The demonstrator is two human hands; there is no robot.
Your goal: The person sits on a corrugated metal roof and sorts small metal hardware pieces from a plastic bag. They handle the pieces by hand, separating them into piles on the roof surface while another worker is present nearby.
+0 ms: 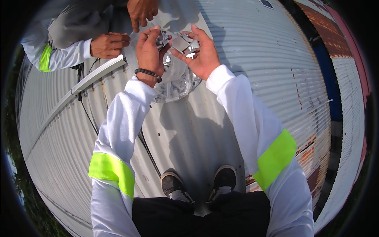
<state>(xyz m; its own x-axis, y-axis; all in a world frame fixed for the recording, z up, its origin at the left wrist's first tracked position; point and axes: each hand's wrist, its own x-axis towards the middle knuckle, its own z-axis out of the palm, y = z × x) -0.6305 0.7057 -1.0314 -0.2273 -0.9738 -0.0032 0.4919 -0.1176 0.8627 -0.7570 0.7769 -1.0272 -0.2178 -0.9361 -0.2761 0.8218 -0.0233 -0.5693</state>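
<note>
Metal pieces (182, 44) lie in the right hand (202, 55), its fingers half curled around them; the left hand (150, 51) holds a metal part (162, 40) in narrowed fingers, both above a clear plastic bag (173, 91). A rail (100, 72) ends just left of the bag, near a co-worker's hand (110, 45); the co-worker's other hand (142, 12) borders the far side. Corrugated roofing (197, 130) stretches between bag and shoes (172, 183), with a sheet edge to the right.

Both hands (149, 57) (207, 57) close together, fingers (151, 36) curled, arms (125, 108) (246, 108) stretched forward, right palm (203, 59) turned up
</note>
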